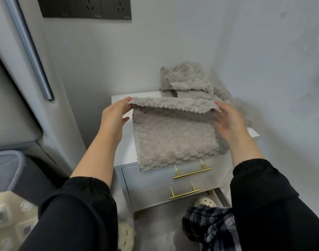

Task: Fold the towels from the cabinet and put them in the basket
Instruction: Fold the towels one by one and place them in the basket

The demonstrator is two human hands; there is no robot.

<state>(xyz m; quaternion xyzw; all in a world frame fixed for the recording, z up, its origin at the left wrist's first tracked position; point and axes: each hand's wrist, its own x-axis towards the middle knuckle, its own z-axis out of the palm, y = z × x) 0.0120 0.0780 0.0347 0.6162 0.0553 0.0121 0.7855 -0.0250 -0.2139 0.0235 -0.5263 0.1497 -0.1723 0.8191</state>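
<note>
Grey towel (175, 134) | laid on cabinet (117, 99) top, centre | far corners pinched by left hand (115, 115) and right hand (227, 120), raised for folding towards 6 o'clock | unfolded pile (185, 80) kept at 1 o'clock

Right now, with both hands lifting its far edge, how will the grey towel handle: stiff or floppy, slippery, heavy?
Probably floppy: the towel folds limply between the left hand and right hand, and its near end droops over the cabinet front. Its plush pile suggests good grip, so it is unlikely to slip. Likely light, since fingertip pinches hold it.
</note>
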